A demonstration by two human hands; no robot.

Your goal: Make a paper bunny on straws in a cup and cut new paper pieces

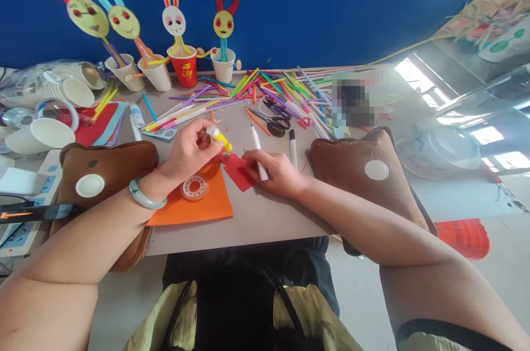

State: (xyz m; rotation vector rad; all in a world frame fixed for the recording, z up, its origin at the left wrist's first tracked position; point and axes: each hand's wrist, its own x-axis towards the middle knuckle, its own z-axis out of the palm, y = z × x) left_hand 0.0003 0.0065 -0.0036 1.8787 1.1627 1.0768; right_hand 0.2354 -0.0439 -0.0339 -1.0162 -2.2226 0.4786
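My left hand (191, 148) is closed on a small yellow piece with a white rounded end (220, 139), whose exact kind I cannot make out. It is held above the orange paper (207, 205). My right hand (281, 171) grips a white marker (259, 155), its tip pointing up and away. The fingers of that hand also touch a cut piece of red paper (239, 173) on the table. On the orange sheet, below my left hand, lies a clear tape roll (194, 188). A black-capped marker (293, 147) stands just beyond my right hand.
Four decorated cups with bunny faces line the back, including a red cup (183, 67). Scissors (275, 119) lie among scattered coloured sticks (248, 83). Brown cushions, one left (120, 174) and one right (348, 169), flank my arms. Paper cups (43, 134) and coloured sheets (110, 127) sit left.
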